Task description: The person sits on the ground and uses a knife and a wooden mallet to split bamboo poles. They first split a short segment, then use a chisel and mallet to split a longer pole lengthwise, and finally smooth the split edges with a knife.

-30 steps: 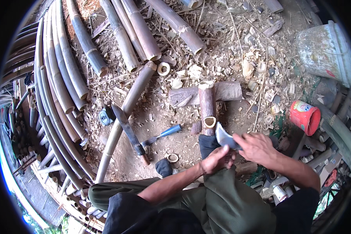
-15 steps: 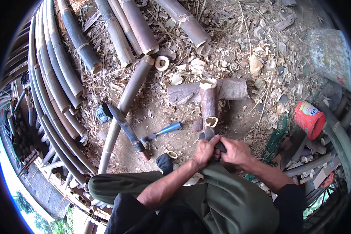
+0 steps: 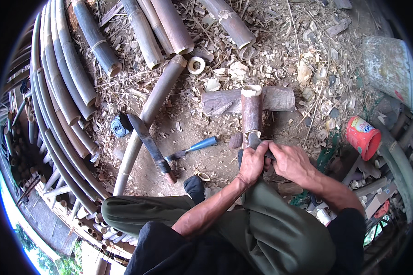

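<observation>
A short brown bamboo tube (image 3: 251, 112) lies with its far end propped across a split log (image 3: 280, 98). Near its closer end a pale cut notch shows, with the blade of a knife (image 3: 253, 139) against it. My right hand (image 3: 290, 160) is closed round the knife's dark handle. My left hand (image 3: 253, 164) is closed at the knife too, its thumb beside my right thumb; its other fingers are partly hidden. Both hands are just above my knee. To the left lie a blue-handled chisel (image 3: 201, 144) and a long dark-bladed machete (image 3: 147, 142).
A long bamboo pole (image 3: 147, 114) slants across the ground beside a blue tape measure (image 3: 120, 126). Thick bamboo poles (image 3: 170, 27) lie at the back, with more stacked at left. A red container (image 3: 363, 137) and a whitish bucket (image 3: 392, 68) stand at right. Chips litter the ground.
Both hands have shifted slightly up and right, and the knife blade now sits over the notch that was more exposed before. The whole view has also moved slightly.
</observation>
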Available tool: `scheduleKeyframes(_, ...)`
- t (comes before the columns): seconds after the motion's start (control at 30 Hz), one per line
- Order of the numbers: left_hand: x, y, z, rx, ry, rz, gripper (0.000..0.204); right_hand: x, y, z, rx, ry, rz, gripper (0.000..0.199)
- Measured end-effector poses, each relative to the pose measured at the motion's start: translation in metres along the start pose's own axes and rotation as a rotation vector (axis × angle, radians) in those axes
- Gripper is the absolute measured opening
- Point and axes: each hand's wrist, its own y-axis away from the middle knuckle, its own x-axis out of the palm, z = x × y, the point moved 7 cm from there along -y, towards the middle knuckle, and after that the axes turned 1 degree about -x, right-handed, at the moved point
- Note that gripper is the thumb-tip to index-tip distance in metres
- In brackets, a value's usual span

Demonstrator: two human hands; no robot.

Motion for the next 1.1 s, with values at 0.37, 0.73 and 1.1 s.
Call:
scheduleKeyframes(0.37, 0.011, -0.005, -0.003, 0.011, 1.126, 0.489, 0.034, -0.022, -0.074, 0.053, -0.229, 0.604, 0.317, 0.010)
scheduleKeyframes(0.73, -0.009, 0.012, -0.015, 0.048, 0.176, 0.103, 0.032, -0.004, -0.010, 0.021, 0.077, 0.015, 0.089, 0.023)
scheduleKeyframes(1.1, 0.013, 0.020, 0.015, -0.038, 0.721, 0.371, 0.068, -0.012, -0.058, 0.036, -0.288, 0.440, 0.178, 0.010)
